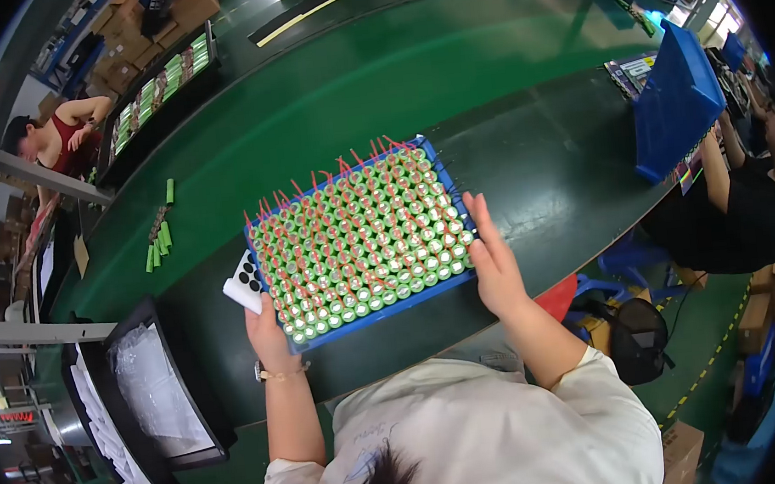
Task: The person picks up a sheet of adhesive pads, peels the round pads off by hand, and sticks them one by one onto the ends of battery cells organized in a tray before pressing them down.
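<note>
A shallow blue tray [385,313] packed with rows of upright green battery cells [360,244] is in front of me at the bench's near side. Thin red wires [344,165] stick up from the cells, mostly along the far edge, and dark wires show at the right edge. My left hand [269,335] grips the tray's near left corner, its fingers partly hidden. My right hand [497,269] holds the right side, fingers pointing away along the edge. Beside my left hand is a white block with black round spots [243,288].
Loose green cells [159,243] lie on the green belt [337,90] to the left. A black bin with clear plastic [160,382] stands at the near left. On the right, a co-worker [716,204] is by a tilted blue bin [678,106]; another person [61,141] is far left.
</note>
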Tool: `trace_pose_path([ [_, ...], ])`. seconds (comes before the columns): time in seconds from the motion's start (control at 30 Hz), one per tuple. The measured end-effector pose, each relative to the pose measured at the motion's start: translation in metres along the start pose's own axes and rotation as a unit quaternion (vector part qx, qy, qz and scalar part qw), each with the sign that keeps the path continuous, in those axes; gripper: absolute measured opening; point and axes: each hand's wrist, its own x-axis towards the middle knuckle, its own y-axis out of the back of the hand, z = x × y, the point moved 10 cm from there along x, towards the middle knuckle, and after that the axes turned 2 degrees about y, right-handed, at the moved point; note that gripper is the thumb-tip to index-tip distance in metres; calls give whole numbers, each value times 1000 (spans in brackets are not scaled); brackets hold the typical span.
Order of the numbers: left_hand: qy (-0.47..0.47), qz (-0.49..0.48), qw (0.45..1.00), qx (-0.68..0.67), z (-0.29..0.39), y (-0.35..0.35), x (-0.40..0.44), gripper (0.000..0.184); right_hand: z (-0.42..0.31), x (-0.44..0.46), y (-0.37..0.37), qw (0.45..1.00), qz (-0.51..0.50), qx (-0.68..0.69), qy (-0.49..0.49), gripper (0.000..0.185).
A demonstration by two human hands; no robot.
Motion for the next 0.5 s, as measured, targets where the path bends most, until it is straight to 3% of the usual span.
trace_pose_path([
  [0.1,2,-30,999,-10,-2,-3,6,40,-9,-5,-2,998,6,-65,20,64],
  [0.3,-19,-42,999,26,1,2,17,37,-8,-9,2,999,29,34,-14,61],
  [0.37,0,-45,999,7,2,9,22,38,-18,-12,16,993,70,-87,22,58],
  [0.43,-44,21,995,-87,25,31,23,39,-51,-19,27,972,145,-178,58,59],
  [0.5,-39,38,989,-134,32,59,23,39,-72,-36,26,952,214,-172,139,50],
])
